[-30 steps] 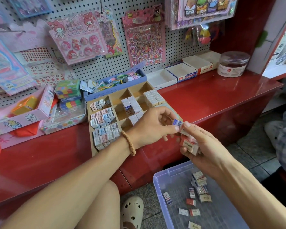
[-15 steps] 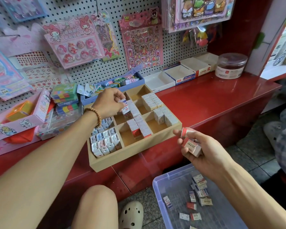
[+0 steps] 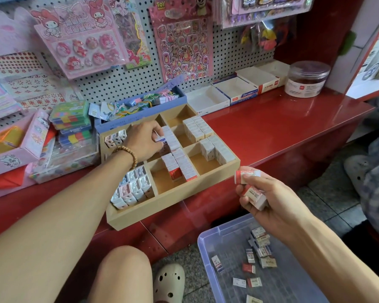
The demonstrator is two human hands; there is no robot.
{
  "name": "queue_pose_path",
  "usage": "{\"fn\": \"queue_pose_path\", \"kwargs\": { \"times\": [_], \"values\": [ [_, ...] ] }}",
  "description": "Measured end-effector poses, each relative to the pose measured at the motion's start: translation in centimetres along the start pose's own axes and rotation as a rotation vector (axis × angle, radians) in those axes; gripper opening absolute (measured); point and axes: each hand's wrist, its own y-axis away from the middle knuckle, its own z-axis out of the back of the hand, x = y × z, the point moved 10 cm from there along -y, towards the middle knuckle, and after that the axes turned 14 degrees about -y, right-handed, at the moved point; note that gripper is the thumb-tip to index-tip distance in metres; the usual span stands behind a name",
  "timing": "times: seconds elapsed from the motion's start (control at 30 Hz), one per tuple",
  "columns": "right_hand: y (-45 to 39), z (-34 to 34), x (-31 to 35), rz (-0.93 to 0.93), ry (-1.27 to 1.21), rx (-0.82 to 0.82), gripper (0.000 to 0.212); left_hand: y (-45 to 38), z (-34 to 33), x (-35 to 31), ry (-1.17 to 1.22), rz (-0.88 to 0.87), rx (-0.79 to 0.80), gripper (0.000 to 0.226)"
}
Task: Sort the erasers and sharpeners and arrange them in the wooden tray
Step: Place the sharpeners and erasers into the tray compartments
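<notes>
The wooden tray (image 3: pixel 173 203) sits on the red counter, split into compartments. Its left column holds boxed sharpeners (image 3: pixel 132 188); the middle and right columns hold rows of white erasers (image 3: pixel 179 160). My left hand (image 3: pixel 143 142) reaches into the middle compartment and pinches a blue-and-white eraser (image 3: pixel 161 139) against the row there. My right hand (image 3: pixel 265 200) hovers off the tray's right front corner, closed on a few red-and-white erasers (image 3: pixel 253 194). A clear plastic bin (image 3: pixel 208 243) on the floor holds several loose erasers (image 3: pixel 259 246).
Open white cardboard boxes (image 3: pixel 208 99) and a round clear jar (image 3: pixel 306 78) line the back of the red counter (image 3: pixel 282 127). A blue tray of clips (image 3: pixel 144 103) stands behind the wooden tray. Sticker packs hang on the pegboard. My knee and shoe are below.
My left hand took an eraser from my right hand, carried it to the tray's middle column, and now sits slightly lower in that compartment. My right hand stays in place with its erasers.
</notes>
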Motion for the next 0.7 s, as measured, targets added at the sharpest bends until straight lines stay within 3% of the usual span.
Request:
{"fn": "queue_pose_path", "kwargs": {
  "times": [0.1,0.47,0.6,0.63,0.7],
  "values": [
    [0.1,0.0,0.0,0.003,0.009,0.009,0.040,0.1,-0.2,0.4,0.005,0.019,-0.055,0.031],
    [0.7,-0.3,-0.2,0.018,0.052,0.008,0.036,0.7,-1.0,1.4,0.046,0.074,-0.042,0.025],
    [1.1,-0.6,-0.1,0.022,0.058,0.020,0.029,2.6,2.8,-0.4,0.085,0.060,-0.224,0.013],
    [1.3,-0.8,-0.1,0.029,0.060,0.031,0.026,3.5,3.3,-1.7,0.145,0.035,-0.224,0.011],
    [1.5,-1.4,0.0,0.049,0.048,0.057,0.022,5.7,2.2,-5.4,0.341,-0.056,-0.053,0.015]
  ]
}}
